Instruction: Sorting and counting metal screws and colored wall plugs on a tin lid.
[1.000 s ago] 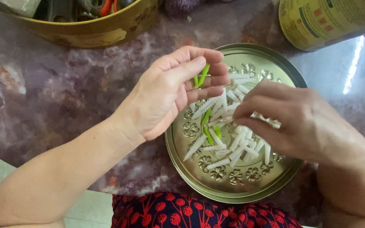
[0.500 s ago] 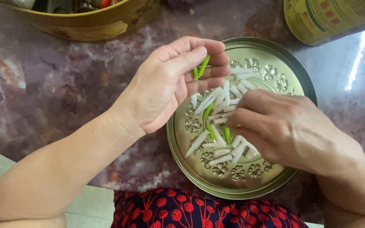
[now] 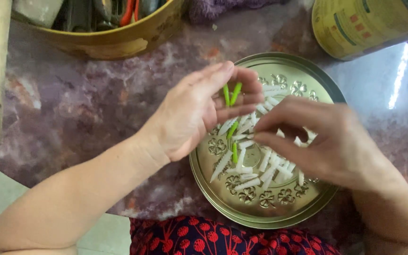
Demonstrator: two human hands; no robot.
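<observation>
Evidently ribbed green plugs (plastic) in left hand.

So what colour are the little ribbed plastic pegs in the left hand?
Bright green plastic pegs; head view.

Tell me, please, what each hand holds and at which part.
The left hand holds two green plastic pegs by their lower ends, in curled fingers. Whether the right hand, over the white pegs, grips any cannot be told.

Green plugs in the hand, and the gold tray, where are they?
green plugs [image 3: 231, 94], head view, middle of the pair in the left hand [image 3: 195, 113].
gold tray [image 3: 223, 200], head view, lower left rim.
</observation>
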